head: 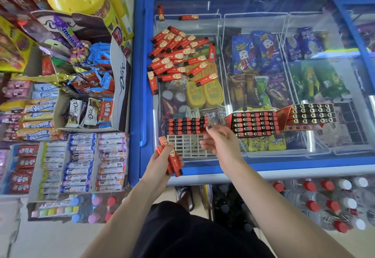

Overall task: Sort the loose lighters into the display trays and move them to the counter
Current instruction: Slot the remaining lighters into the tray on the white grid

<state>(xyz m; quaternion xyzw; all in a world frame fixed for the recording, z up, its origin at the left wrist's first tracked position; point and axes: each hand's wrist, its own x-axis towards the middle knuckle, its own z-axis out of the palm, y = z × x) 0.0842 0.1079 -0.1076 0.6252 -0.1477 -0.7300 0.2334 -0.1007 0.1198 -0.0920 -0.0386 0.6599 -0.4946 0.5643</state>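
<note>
Several loose red lighters (pixel 176 54) lie in a heap on the glass lid of the blue freezer (pixel 142 87). A white grid tray (pixel 185 146) near the front edge is partly filled with lighters (pixel 185 124) standing in its far rows. My left hand (pixel 162 161) grips a small bunch of red lighters (pixel 172 161) just left of the tray. Over the tray's right edge, my right hand (pixel 218 143) hovers with fingers loosely curled; whether it holds anything is unclear. Two full trays (pixel 254 123) (pixel 312 113) stand to the right.
Two stray lighters (pixel 187 17) lie at the far side of the lid. Candy and chocolate boxes (pixel 85 103) fill the shelf to the left. Bottled water (pixel 328 199) is stacked below the freezer at the right.
</note>
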